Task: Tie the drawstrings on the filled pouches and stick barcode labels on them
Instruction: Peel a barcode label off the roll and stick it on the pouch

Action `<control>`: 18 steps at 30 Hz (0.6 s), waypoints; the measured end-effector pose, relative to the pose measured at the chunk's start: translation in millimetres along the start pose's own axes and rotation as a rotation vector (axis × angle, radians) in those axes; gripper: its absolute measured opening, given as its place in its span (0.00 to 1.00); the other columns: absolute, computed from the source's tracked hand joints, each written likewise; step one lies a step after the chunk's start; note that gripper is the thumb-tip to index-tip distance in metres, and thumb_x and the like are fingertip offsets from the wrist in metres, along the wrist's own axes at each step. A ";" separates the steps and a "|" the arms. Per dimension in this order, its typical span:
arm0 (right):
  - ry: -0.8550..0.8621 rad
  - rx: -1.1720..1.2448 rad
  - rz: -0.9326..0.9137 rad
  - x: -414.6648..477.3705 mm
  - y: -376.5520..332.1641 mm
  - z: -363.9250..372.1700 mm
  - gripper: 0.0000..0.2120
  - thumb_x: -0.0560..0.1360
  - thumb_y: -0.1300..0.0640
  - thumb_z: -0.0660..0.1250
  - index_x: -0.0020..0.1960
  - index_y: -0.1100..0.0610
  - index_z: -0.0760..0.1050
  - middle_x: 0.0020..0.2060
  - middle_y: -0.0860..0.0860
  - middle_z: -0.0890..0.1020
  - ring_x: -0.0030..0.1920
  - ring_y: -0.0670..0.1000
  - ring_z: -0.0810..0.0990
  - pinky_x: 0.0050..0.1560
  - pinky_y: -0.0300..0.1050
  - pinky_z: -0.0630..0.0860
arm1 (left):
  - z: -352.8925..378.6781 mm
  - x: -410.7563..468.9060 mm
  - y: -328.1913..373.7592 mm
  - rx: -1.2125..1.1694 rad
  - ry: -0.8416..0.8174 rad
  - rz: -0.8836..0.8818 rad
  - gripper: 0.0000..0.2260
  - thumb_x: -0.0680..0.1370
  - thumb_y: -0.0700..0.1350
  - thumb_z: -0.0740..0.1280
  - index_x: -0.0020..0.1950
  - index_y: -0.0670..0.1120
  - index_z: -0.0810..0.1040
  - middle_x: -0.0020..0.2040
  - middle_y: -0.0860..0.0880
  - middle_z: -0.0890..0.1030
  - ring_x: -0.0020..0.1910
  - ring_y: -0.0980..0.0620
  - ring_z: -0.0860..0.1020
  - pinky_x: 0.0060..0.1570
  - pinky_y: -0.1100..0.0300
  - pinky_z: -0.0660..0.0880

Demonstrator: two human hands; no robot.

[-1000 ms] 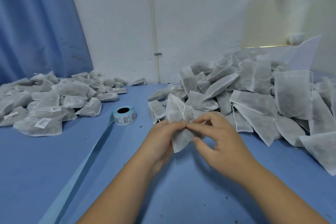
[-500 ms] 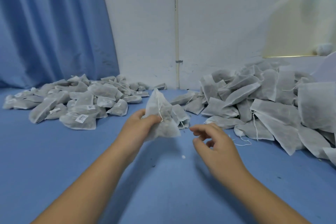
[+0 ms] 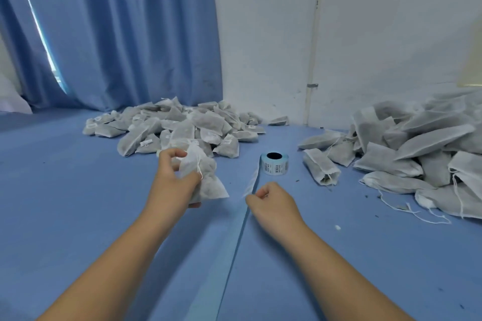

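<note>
My left hand [image 3: 173, 181] grips a filled white pouch [image 3: 208, 177] with its neck pulled tight and its drawstring hanging at the top. My right hand [image 3: 271, 200] pinches the loose strip of label backing [image 3: 251, 182] that runs from the barcode label roll [image 3: 274, 163] standing on the blue table. A pile of labelled pouches [image 3: 182, 128] lies at the back left, just beyond the held pouch. A larger pile of unlabelled pouches [image 3: 417, 146] with loose strings fills the right side.
The blue table [image 3: 78, 203] spreads under everything. A long strip of backing tape [image 3: 234, 255] trails toward the near edge. A blue curtain [image 3: 117, 34] and a white wall [image 3: 339, 34] close the back. Small crumbs lie near the right pile.
The view swung left. My left hand carried the pouch left toward the labelled pile. My right hand let go of the pouch and closed on the label strip by the roll.
</note>
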State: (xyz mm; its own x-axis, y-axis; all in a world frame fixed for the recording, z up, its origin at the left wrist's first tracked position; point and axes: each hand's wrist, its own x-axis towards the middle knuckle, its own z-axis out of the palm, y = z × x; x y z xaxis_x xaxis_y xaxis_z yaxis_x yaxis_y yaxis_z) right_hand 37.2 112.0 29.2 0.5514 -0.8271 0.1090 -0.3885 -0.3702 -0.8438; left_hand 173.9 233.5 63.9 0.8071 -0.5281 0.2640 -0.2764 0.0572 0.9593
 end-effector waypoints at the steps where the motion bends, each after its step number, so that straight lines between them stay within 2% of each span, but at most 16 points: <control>1: 0.005 -0.017 0.011 3.2 -1.4 6.7 0.07 0.73 0.52 0.64 0.41 0.53 0.68 0.35 0.45 0.74 0.33 0.43 0.71 0.30 0.39 0.64 | -2.7 0.5 -3.8 0.038 0.003 0.010 0.18 0.76 0.36 0.66 0.49 0.61 0.70 0.56 0.53 0.72 0.46 0.50 0.78 0.25 0.64 0.76; 4: 0.020 -0.048 0.065 12.3 -0.9 19.0 0.08 0.72 0.54 0.64 0.39 0.53 0.65 0.33 0.45 0.72 0.31 0.46 0.69 0.30 0.41 0.64 | -6.3 2.2 -13.6 0.119 -0.032 0.017 0.12 0.76 0.35 0.64 0.45 0.54 0.76 0.58 0.50 0.72 0.44 0.47 0.77 0.25 0.63 0.76; 9: 0.032 0.022 0.111 19.5 9.0 20.4 0.05 0.70 0.61 0.63 0.43 0.52 0.69 0.42 0.52 0.81 0.40 0.51 0.78 0.35 0.42 0.70 | 2.0 8.7 -24.0 0.101 -0.089 0.012 0.14 0.77 0.33 0.62 0.38 0.47 0.81 0.45 0.56 0.78 0.37 0.50 0.76 0.25 0.63 0.76; 13: 0.041 0.323 0.180 19.8 16.9 13.0 0.06 0.70 0.66 0.64 0.43 0.57 0.72 0.36 0.55 0.80 0.28 0.51 0.76 0.37 0.47 0.75 | 20.8 22.4 -30.3 0.102 -0.104 -0.062 0.16 0.76 0.34 0.62 0.35 0.48 0.82 0.46 0.52 0.80 0.40 0.51 0.77 0.25 0.63 0.76; 16: 0.047 0.610 0.185 20.8 19.4 4.9 0.06 0.71 0.70 0.64 0.41 0.60 0.72 0.35 0.56 0.78 0.32 0.52 0.76 0.41 0.49 0.76 | 36.8 32.0 -32.1 0.207 -0.139 -0.125 0.18 0.75 0.35 0.62 0.31 0.51 0.83 0.37 0.53 0.81 0.34 0.52 0.77 0.25 0.61 0.77; 18: 0.059 0.764 0.160 21.8 18.6 0.7 0.09 0.71 0.73 0.62 0.39 0.60 0.71 0.30 0.53 0.76 0.31 0.51 0.74 0.42 0.48 0.76 | 46.8 36.1 -32.4 0.297 -0.190 -0.159 0.16 0.75 0.37 0.64 0.31 0.51 0.83 0.34 0.52 0.81 0.32 0.50 0.77 0.28 0.61 0.76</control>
State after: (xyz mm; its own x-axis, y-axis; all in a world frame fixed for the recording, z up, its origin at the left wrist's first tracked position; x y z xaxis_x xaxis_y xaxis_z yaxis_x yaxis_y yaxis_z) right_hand 42.5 87.3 15.5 0.4833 -0.8748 -0.0348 0.1678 0.1315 -0.9770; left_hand 187.5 172.9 37.7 0.7487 -0.6598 0.0639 -0.3169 -0.2716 0.9087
